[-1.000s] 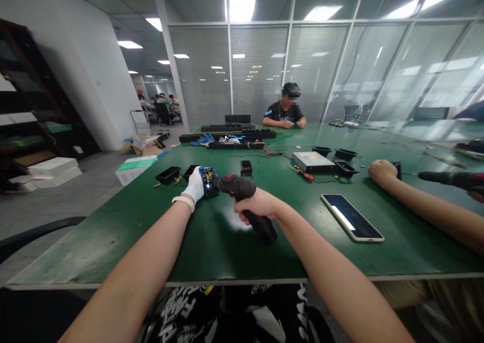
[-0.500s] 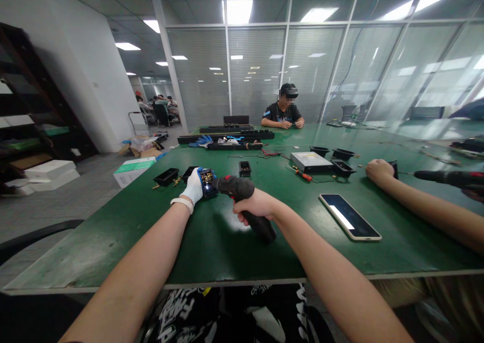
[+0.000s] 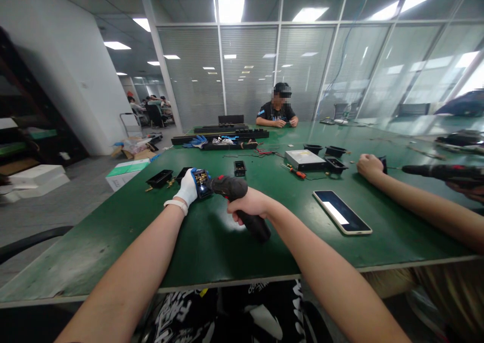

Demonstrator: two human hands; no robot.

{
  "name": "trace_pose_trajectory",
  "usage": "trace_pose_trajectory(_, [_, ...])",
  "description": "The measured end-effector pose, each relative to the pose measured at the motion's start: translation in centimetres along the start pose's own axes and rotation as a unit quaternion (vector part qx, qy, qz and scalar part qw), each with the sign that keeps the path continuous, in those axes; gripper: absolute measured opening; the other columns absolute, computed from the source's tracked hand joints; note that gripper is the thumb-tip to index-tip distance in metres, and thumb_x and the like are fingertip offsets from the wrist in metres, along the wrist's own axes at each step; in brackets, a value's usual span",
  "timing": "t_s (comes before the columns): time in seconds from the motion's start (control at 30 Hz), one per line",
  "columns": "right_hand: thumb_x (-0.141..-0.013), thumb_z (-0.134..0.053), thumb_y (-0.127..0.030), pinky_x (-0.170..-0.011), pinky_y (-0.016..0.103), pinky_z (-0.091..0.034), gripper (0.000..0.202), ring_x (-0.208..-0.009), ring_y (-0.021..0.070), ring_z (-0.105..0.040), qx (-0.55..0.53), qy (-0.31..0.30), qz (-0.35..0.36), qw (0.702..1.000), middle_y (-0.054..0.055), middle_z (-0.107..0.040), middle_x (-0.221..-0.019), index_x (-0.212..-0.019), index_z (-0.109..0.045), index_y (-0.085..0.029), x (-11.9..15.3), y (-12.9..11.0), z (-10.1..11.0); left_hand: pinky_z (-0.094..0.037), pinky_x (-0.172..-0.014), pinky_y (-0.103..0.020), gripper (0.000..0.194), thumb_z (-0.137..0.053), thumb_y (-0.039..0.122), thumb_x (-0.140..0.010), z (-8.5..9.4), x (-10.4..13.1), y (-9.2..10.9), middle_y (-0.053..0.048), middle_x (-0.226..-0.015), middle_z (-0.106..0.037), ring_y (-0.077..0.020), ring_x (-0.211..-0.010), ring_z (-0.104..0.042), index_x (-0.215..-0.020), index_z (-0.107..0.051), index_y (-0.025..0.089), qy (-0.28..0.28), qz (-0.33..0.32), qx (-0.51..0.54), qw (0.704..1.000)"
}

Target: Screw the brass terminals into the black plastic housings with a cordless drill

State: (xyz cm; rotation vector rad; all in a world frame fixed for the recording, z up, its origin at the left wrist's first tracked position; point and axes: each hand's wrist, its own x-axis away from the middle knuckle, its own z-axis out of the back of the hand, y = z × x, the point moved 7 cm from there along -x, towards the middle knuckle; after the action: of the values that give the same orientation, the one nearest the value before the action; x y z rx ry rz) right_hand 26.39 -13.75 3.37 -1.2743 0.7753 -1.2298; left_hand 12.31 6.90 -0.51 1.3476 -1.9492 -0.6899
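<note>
My left hand [image 3: 188, 186], in a white and blue glove, is closed around a small black box [image 3: 203, 183] with brass-coloured parts inside. Its open side is tilted toward me. In my bare right hand [image 3: 249, 204] is a black cordless drill [image 3: 231, 187], fingers wrapped round the grip. The drill's nose points left at the box, and its light shines on the parts. Whether the bit touches a screw is too small to tell. Just left of the glove lie two more black boxes, one [image 3: 159, 179] with brass pieces next to it.
A phone [image 3: 342, 212] lies right of my drill arm. A co-worker's hand [image 3: 370, 166] steadies a black part near another drill [image 3: 434, 171]. Farther back are a silver-topped box [image 3: 304, 159], a screwdriver [image 3: 296, 171], black boxes and long black bars [image 3: 227, 133]. Another person [image 3: 278, 111] sits opposite.
The whole view has shifted slightly, so everything appears a little farther left. Both hands keep their hold, and the drill stays pointed at the box.
</note>
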Motion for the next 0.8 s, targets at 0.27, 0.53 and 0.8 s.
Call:
trace_pose_trajectory(0.27, [-0.077,-0.073,-0.009,-0.048,0.027,-0.058,0.021,-0.049,0.0187,-0.068,-0.004,0.006,0.002,1.0,0.002,-0.071,-0.059,-0.065,-0.061,-0.021,0.0,0.07,0.05,-0.068,-0.07,-0.043,0.02,-0.067,0.036,-0.096,0.32,0.02,0.05,-0.007,-0.071,-0.073,-0.03,-0.064,-0.076,-0.102,-0.072,0.018,0.03,-0.005,-0.003,1.0])
trace_pose_trajectory(0.53, [-0.077,-0.072,-0.008,-0.044,0.023,-0.056,0.02,-0.047,0.0165,-0.066,-0.006,0.01,0.003,1.0,0.002,-0.071,-0.058,-0.065,-0.061,-0.02,0.09,-0.06,-0.01,-0.067,-0.069,-0.042,0.02,-0.067,0.036,-0.096,0.48,-0.27,-0.02,-0.007,-0.071,-0.073,-0.0296,-0.063,-0.076,-0.102,-0.072,0.017,0.027,-0.005,-0.002,1.0])
trace_pose_trajectory(0.8, [-0.076,-0.072,-0.009,-0.044,0.023,-0.056,0.02,-0.047,0.0169,-0.067,0.0,0.012,-0.002,1.0,0.002,-0.071,-0.057,-0.063,-0.061,-0.019,0.21,-0.18,-0.01,-0.066,-0.065,-0.04,0.016,-0.065,0.032,-0.098,0.54,-0.39,0.08,-0.006,-0.069,-0.072,-0.0274,-0.057,-0.072,-0.101,-0.071,0.018,0.034,-0.015,-0.008,0.999])
